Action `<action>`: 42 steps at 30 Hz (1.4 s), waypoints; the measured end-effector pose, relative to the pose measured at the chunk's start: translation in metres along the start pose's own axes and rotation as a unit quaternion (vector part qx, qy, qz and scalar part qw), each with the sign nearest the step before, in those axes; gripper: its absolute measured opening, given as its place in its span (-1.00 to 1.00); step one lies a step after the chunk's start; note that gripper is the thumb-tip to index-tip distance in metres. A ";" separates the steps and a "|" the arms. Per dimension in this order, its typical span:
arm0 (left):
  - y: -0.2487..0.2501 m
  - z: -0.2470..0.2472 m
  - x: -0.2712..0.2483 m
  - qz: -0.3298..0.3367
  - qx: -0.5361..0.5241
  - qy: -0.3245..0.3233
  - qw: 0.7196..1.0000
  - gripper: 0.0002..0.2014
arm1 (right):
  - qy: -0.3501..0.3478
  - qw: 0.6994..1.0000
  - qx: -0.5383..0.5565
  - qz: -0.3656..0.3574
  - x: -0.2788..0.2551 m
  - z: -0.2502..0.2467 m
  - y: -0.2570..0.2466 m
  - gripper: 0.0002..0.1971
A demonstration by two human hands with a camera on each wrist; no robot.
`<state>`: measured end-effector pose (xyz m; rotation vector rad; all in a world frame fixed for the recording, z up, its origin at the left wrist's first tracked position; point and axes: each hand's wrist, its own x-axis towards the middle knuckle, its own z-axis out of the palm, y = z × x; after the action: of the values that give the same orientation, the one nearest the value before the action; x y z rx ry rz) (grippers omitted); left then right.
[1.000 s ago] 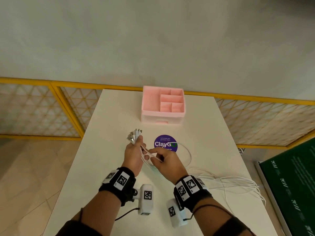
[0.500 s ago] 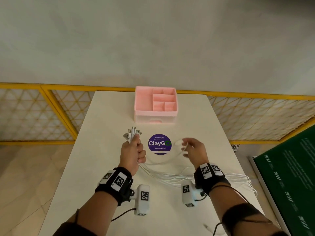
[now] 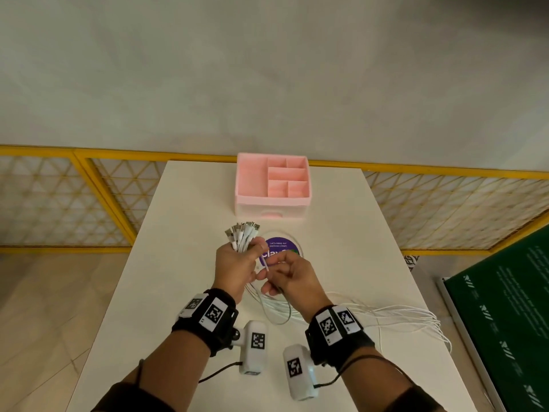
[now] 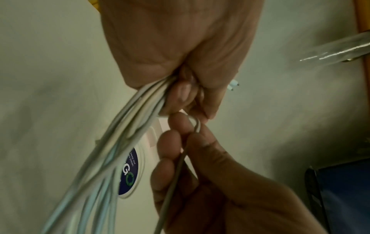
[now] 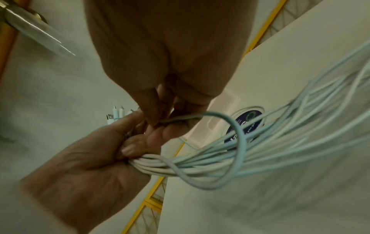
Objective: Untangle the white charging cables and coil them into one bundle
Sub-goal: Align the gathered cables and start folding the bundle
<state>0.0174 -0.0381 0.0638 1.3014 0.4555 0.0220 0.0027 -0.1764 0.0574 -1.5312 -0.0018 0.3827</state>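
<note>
the left hand (image 3: 237,267) was fisted round the white charging cables (image 3: 395,315) just below their plugs (image 3: 242,231), its grip fully curled, the plug ends fanning up out of the top of the fist above the counter (image 3: 184,263). in the left wrist view the cables (image 4: 120,139) ran out from under the palm (image 4: 180,47) in a tight sheaf. the right hand (image 3: 292,278) sat just beside the left, touching it, and pinched a single cable between thumb and fingertips; the right wrist view showed that one cable (image 5: 236,129) arching out of the pinch in a loop and crossing over the rest of the sheaf (image 5: 200,164), which the left hand (image 5: 84,166) held. the right hand's other fingers (image 4: 168,158) were curled loosely along the strand.

from the two hands the cables trailed down onto the counter, looped under the right wrist and spread away to the right edge, lying loose and uncoiled there.

a round purple sticker (image 3: 280,248) lay on the counter just past the hands, partly hidden by them, with one cable curving round its far side. a pink organiser box (image 3: 271,200) with open compartments stood beyond it near the far end. a yellow-framed lattice railing (image 3: 59,200) ran behind the counter, and a dark green board (image 3: 505,307) lay off to the right.
</note>
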 end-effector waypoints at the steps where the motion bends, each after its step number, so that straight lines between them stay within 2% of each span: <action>1: -0.002 -0.001 0.000 0.001 0.004 0.007 1.000 -0.97 | 0.010 1.000 0.006 -0.002 0.001 0.000 0.000 -0.83; 4: -0.009 -0.004 0.002 -0.006 -0.009 0.044 0.999 -0.87 | 0.047 0.998 0.026 -0.020 0.005 -0.002 -0.003 -0.84; 6: -0.010 -0.007 0.005 -0.024 -0.032 0.060 0.997 -0.84 | 0.031 0.999 0.014 -0.022 0.008 -0.002 -0.005 -0.84; 9: -0.009 -0.008 0.005 -0.035 -0.038 0.034 0.998 -0.83 | -0.039 0.999 -0.013 0.001 0.007 0.002 -0.004 -0.84; 12: -0.006 -0.008 0.003 -0.026 -0.014 0.001 1.000 -0.94 | -0.042 0.998 -0.023 0.031 0.007 -0.001 -0.003 -0.83; 14: -0.008 -0.007 0.002 -0.025 0.005 -0.025 0.999 -0.97 | -0.036 0.998 -0.013 0.057 0.012 -0.005 -0.006 -0.75; 16: -0.013 -0.007 0.001 -0.030 0.020 -0.049 0.998 -0.94 | -0.002 0.996 0.055 0.068 0.022 -0.008 -0.015 -0.70; 18: -0.017 -0.007 -0.002 -0.035 0.036 -0.074 0.996 -0.88 | 0.051 0.985 0.156 0.047 0.034 -0.011 -0.031 -0.76; 21: -0.022 -0.012 -0.005 -0.052 0.050 -0.088 0.994 -0.87 | 0.106 0.974 0.200 0.007 0.051 -0.020 -0.063 -0.75; 27: -0.037 -0.033 0.000 -0.087 0.074 -0.022 0.993 -0.94 | 0.214 0.938 0.262 -0.076 0.069 -0.055 -0.123 -0.85; 31: -0.043 -0.043 0.006 -0.108 0.053 0.026 0.992 -0.93 | 0.279 0.923 0.247 -0.096 0.066 -0.097 -0.124 -0.78; 35: -0.038 -0.041 0.008 -0.102 0.022 0.025 0.994 -0.94 | 0.366 0.911 0.187 -0.026 0.054 -0.144 -0.087 -0.72; 37: -0.033 -0.037 0.010 -0.092 -0.011 0.011 0.996 -0.96 | 0.440 0.889 0.123 0.022 0.045 -0.173 -0.056 -0.72; 40: -0.025 -0.035 0.014 -0.081 -0.061 0.009 0.995 -0.85 | 0.455 0.878 -0.032 0.144 0.024 -0.208 -0.010 -0.64; 41: -0.023 -0.034 0.015 -0.076 -0.072 0.011 0.994 -0.81 | 0.488 0.851 -0.058 0.183 0.019 -0.218 0.003 -0.61; 42: -0.020 -0.033 0.016 -0.072 -0.080 0.013 0.994 -0.76 | 0.533 0.808 -0.098 0.231 0.017 -0.224 0.014 -0.55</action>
<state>0.0160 -0.0086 0.0337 1.1091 0.5583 -0.0450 0.0689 -0.3898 0.0281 -1.7644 1.2712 -0.1614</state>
